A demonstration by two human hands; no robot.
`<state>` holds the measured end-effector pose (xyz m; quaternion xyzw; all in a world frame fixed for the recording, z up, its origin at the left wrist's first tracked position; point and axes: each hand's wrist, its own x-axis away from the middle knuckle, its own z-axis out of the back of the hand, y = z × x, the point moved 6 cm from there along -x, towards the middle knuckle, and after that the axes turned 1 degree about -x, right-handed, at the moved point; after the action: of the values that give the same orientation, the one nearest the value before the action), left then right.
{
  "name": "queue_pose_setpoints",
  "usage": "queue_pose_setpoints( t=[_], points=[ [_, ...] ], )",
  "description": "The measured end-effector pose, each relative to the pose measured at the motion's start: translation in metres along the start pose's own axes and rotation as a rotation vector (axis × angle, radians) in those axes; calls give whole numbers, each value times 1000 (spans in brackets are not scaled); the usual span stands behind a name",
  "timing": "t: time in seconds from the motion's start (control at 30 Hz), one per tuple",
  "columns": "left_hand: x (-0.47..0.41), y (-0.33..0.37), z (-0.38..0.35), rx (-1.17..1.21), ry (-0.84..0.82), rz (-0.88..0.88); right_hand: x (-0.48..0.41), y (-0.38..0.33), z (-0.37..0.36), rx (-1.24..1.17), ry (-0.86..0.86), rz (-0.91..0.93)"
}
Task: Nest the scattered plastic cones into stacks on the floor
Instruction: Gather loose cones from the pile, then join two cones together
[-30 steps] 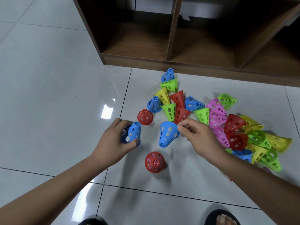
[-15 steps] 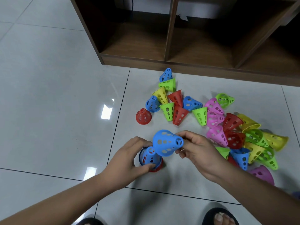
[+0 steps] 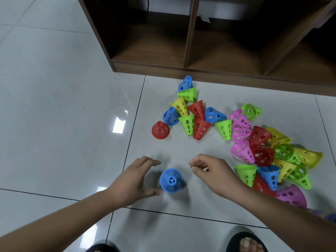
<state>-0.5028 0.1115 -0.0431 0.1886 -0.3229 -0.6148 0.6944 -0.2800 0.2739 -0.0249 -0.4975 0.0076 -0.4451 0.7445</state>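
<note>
Between my two hands one blue cone [image 3: 171,180] stands upright on the floor [image 3: 54,106], narrow end up. My left hand [image 3: 134,180] is spread open just beside it and my right hand [image 3: 212,171] is loosely curled. Both hold nothing. Beyond it, to the right, lies the loose heap. I count four pink cones [image 3: 242,151], four yellow cones [image 3: 180,106], four more blue cones [image 3: 214,115] and six red cones [image 3: 201,129]. The green cones [image 3: 224,130] overlap; they are about seven.

Cones [image 3: 171,180] perforated glossy plastic; floor [image 3: 54,106] glossy smooth tile, reflective; shelf unit [image 3: 190,68] matt wood-grain.
</note>
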Motion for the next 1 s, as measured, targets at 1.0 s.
queue_pose_setpoints(
  t=[1.0],
  points=[
    [-89, -12, 49, -269, 225, -50, -73, 0, 67, 389, 236, 262]
  ],
)
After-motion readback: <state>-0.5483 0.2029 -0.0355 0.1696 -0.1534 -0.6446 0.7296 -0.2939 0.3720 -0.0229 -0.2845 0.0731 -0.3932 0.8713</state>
